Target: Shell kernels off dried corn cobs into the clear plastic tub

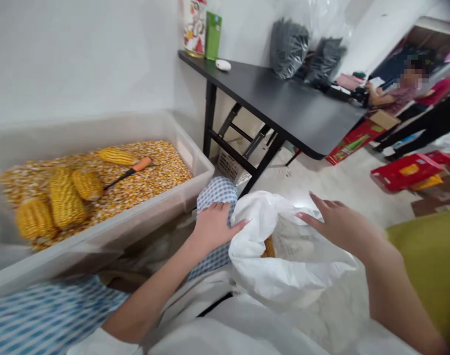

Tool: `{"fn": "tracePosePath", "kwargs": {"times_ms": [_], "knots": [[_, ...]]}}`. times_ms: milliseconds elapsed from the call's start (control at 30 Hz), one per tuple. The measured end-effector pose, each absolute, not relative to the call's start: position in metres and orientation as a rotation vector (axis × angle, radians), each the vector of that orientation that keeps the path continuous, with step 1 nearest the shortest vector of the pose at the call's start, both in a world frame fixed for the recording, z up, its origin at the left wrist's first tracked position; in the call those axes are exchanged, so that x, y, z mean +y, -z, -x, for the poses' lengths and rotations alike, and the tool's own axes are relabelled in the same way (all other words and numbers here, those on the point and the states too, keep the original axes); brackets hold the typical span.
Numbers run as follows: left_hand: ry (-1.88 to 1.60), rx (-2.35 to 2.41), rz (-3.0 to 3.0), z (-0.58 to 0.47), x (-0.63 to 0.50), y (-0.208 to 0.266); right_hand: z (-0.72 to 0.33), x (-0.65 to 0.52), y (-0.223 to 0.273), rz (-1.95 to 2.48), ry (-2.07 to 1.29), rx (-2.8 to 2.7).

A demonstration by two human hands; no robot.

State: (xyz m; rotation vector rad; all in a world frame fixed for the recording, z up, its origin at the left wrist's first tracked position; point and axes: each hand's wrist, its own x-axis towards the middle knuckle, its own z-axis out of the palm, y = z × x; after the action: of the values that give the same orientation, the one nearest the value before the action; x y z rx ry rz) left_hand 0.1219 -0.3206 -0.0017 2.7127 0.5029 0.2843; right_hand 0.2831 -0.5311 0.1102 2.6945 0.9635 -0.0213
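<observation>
A white woven sack [261,276] stands with its mouth spread wide in front of me, and an orange-yellow corn cob [269,247] shows inside. At the sack's left rim is my left hand [218,224], fingers laid flat over my checked-cloth knee and thumb against the sack. My right hand [337,227] hovers over the opposite rim with fingers apart; whether its thumb touches the plastic I cannot tell. To the left, a clear plastic bin [193,153] holds loose kernels [161,172], several yellow corn cobs [65,197] and an orange-handled tool [141,164] with a dark, thin shaft.
A black folding table [261,88] stands ahead, carrying a canister [195,27], a green carton [213,37], a white mouse-like object [223,65] and bags of dark material [289,47]. Red boxes [405,171] lie at the right. People [398,96] are at the back right.
</observation>
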Motion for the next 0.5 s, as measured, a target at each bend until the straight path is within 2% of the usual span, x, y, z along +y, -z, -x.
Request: {"fn": "tracePosePath", "kwargs": {"times_ms": [67, 167, 333, 400, 500], "knots": [[-0.07, 0.525, -2.719, -0.149, -0.324, 0.0, -0.291, -0.575, -0.081, -2.79, 0.127, 0.564], [0.093, 0.545, -2.757, -0.181, -0.324, 0.002, -0.296, -0.624, -0.049, -2.886, 0.268, 0.278], [0.142, 0.708, -2.733, -0.221, -0.314, 0.017, -0.301, -0.653, -0.044, -2.919, 0.625, 0.062], [0.212, 0.559, -2.687, -0.23, -0.313, 0.018, -0.303, -0.65, -0.049, -2.945, 0.566, 0.12], [0.362, 0.199, -2.497, -0.231, -0.311, 0.001, -0.298, -0.645, -0.057, -2.982, 0.292, 0.261]]}}
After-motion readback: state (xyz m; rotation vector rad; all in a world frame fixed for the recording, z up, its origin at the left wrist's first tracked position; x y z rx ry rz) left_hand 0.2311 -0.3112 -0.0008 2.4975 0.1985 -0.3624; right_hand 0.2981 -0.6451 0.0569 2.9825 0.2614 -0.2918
